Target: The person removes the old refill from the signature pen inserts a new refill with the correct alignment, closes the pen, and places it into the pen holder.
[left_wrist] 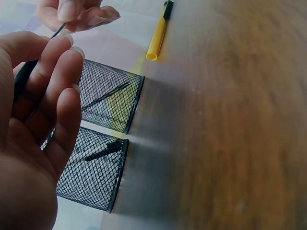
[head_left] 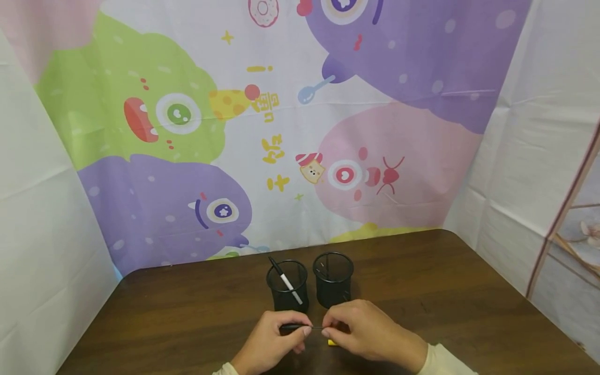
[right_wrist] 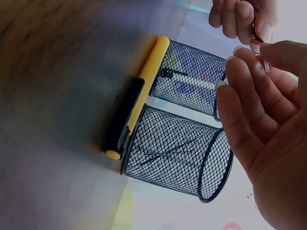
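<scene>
My left hand [head_left: 272, 337] pinches a slim black pen-like rod [head_left: 291, 326] between thumb and fingers. A thin dark end runs from it to the right, where the thumb and fingertips of my right hand [head_left: 370, 329] pinch it. In the right wrist view a short pale stick [right_wrist: 266, 65] shows by the right fingertips. I cannot tell whether it belongs to the rod. Just below the right hand lies a yellow-and-black pen [right_wrist: 152, 67], mostly covered by that hand in the head view.
Two black mesh cups stand beyond the hands. The left cup [head_left: 290, 301] holds a black-and-white marker [head_left: 285, 281], leaning out; the right cup [head_left: 333, 294] holds a few thin dark sticks. The brown table [head_left: 187, 307] meets a cartoon-print cloth [head_left: 290, 219] at its back edge.
</scene>
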`<state>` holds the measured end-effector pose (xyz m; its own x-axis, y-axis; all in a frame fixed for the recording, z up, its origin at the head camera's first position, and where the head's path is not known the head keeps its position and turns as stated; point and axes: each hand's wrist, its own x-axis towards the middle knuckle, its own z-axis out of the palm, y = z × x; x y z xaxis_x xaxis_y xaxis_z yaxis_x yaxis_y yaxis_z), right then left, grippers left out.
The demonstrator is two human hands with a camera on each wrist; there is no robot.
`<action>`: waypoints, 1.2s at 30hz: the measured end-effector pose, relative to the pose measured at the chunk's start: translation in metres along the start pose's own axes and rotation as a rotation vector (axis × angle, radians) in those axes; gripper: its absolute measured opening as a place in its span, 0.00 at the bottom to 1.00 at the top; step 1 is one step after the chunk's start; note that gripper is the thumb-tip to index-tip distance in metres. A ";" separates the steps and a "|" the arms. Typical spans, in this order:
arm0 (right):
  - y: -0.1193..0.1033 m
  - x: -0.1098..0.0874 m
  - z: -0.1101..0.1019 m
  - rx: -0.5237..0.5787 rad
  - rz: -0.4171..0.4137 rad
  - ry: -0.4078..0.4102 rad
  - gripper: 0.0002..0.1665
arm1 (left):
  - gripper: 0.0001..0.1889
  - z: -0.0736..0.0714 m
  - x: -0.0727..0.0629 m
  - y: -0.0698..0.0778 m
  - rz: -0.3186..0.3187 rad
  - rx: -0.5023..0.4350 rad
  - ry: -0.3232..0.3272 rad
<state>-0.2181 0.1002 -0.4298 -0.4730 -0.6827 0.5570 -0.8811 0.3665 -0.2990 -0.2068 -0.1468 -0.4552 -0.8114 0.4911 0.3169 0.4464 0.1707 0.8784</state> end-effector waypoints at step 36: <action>0.003 -0.003 -0.001 0.035 0.087 -0.003 0.06 | 0.09 -0.004 -0.001 -0.003 0.009 -0.022 0.078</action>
<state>-0.2199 0.1039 -0.4316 -0.5478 -0.6513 0.5251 -0.8360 0.4025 -0.3730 -0.2088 -0.1514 -0.4572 -0.8348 0.4240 0.3511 0.4462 0.1476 0.8827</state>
